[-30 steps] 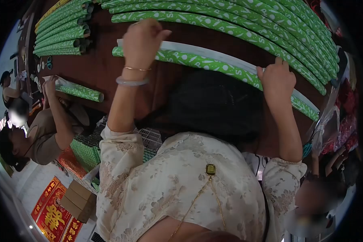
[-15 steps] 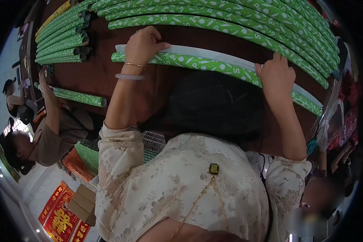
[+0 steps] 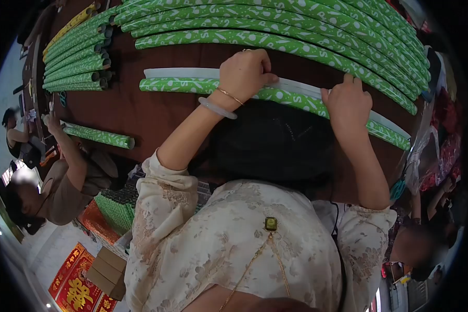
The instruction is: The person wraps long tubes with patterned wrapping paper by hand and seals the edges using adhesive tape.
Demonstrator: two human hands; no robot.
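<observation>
A roll of green wrapping paper (image 3: 187,85) with white letters and shapes lies across the table in front of me. Its loose edge stands up along the far side, showing the paper's white underside. My left hand (image 3: 246,73), fingers curled and thumb pointing right, grips the roll near its middle at that white edge. Farther right, my right hand (image 3: 349,104) is closed over the same roll, fingers bent over the far side and thumb toward the left. Both sets of fingertips are partly hidden behind the paper.
Several green rolls (image 3: 275,44) lie side by side beyond mine. More rolls (image 3: 78,73) are stacked at the left. A black bag-like thing (image 3: 273,145) sits between me and the table (image 3: 166,114). At the left, a co-worker's hand (image 3: 51,124) is near another green roll (image 3: 101,137).
My left hand has slid right along the roll, from near its left end to about the middle. My right hand stays at nearly the same place on the roll.
</observation>
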